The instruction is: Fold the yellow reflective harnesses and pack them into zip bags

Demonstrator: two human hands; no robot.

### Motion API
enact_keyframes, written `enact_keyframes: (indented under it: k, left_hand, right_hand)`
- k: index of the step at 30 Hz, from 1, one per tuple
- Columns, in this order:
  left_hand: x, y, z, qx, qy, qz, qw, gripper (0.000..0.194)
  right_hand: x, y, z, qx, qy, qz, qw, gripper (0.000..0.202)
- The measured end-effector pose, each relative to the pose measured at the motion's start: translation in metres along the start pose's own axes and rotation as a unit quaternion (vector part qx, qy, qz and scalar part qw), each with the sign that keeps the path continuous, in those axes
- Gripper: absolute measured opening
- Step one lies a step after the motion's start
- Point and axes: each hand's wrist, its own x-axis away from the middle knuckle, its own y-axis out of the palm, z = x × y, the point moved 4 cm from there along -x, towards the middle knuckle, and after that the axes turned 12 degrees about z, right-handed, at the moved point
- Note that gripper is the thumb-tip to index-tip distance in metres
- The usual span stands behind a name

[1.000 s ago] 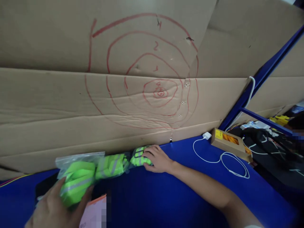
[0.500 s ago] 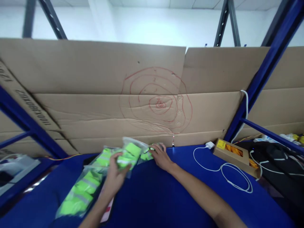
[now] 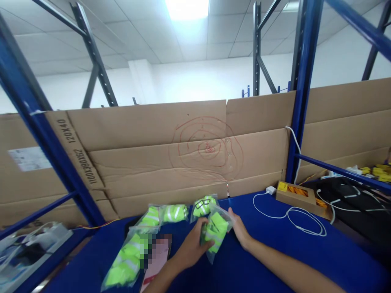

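Note:
My left hand (image 3: 195, 243) is closed on a clear plastic bag (image 3: 217, 228) with folded neon-green cloth and grey strips in it, held tilted above the blue surface. Against the bag's upper right edge is my right hand (image 3: 238, 228), its fingers extended upward and the palm turned toward the bag. Just behind lies another green bag (image 3: 203, 205) with a black mark on it. More green bags lie to the left: one near the cardboard (image 3: 174, 213), one beside it (image 3: 151, 217), and a larger one (image 3: 124, 262) nearer to me.
A pink-screened phone, partly pixelated (image 3: 157, 260), lies left of my left forearm. On the right are a white cable (image 3: 287, 215), a cardboard box (image 3: 301, 199) with orange items, and a black bag (image 3: 351, 203). A cardboard wall (image 3: 146, 162) and blue posts bound the surface.
The view has tilted up. My left hand has carried its bag rightward, uncovering another bag by the cardboard. My right hand has left the rear bag and touches the held one.

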Motion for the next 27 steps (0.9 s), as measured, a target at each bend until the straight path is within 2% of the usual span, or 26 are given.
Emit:
enact_keyframes:
  k: [6, 8, 10, 14, 17, 20, 23, 27]
  left_hand:
    - [-0.001, 0.002, -0.034, -0.016, 0.022, -0.053, 0.998, 0.069]
    - [0.001, 0.001, -0.041, -0.031, 0.018, -0.044, 0.998, 0.069]
    - [0.005, -0.002, -0.042, -0.061, 0.002, -0.011, 0.998, 0.067]
    - [0.012, -0.011, -0.029, -0.117, 0.012, 0.063, 0.991, 0.058]
    - [0.014, -0.016, -0.015, -0.119, 0.044, 0.109, 0.986, 0.037]
    - [0.016, -0.011, 0.0, -0.055, 0.049, 0.053, 0.996, 0.019]
    - [0.018, -0.005, 0.01, 0.014, 0.037, -0.002, 0.999, 0.018]
    - [0.019, -0.007, 0.015, 0.073, 0.038, 0.022, 0.996, 0.025]
  right_hand:
    - [0.001, 0.01, -0.012, -0.068, 0.044, -0.02, 0.997, 0.067]
    - [0.001, 0.007, -0.012, -0.069, 0.057, -0.032, 0.996, 0.059]
    - [0.001, 0.004, -0.01, -0.068, 0.077, -0.047, 0.994, 0.05]
    - [0.0, 0.002, -0.007, -0.074, 0.112, -0.046, 0.99, 0.046]
    - [0.002, 0.003, -0.008, -0.074, 0.117, -0.028, 0.99, 0.049]
    - [0.011, 0.005, -0.011, -0.065, 0.103, -0.024, 0.992, 0.048]
    - [0.022, 0.01, -0.015, -0.036, 0.064, -0.044, 0.996, 0.05]
    - [0.04, 0.023, -0.011, 0.029, 0.037, -0.13, 0.99, 0.054]
